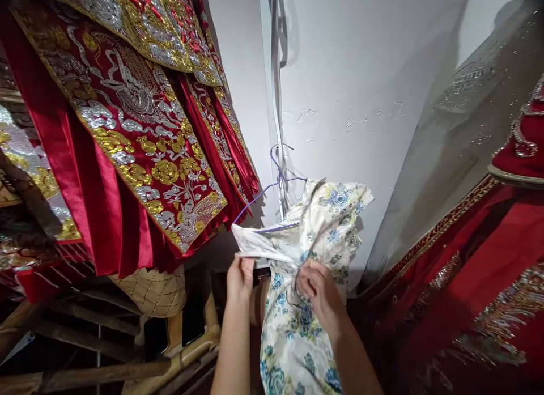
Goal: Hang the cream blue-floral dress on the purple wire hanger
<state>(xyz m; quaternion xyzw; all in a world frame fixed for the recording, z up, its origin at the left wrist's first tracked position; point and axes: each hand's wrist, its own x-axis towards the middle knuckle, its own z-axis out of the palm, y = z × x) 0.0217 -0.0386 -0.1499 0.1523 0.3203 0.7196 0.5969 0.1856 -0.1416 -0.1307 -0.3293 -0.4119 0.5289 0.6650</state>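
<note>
A white dress with blue flowers (293,344) hangs from a purple wire hanger (259,198), whose hook sits on a pale vertical rail (275,94). My left hand (241,276) is closed, pinching the edge of the white cloth below the hanger's left end. Gathered fabric at the front of the dress is gripped by my right hand (317,287), with its fingers curled in. The dress's right shoulder is draped over the hanger, while the left end of the hanger bar shows partly bare. The lower part of the dress runs out of view at the bottom.
On the left hang red garments (140,123) with gold and silver embroidery. Beneath them stands a bamboo chair (182,355). A white wall (348,89) lies behind the dress. More red beaded garments (480,259) and a sheer sparkling cloth (471,94) are on the right.
</note>
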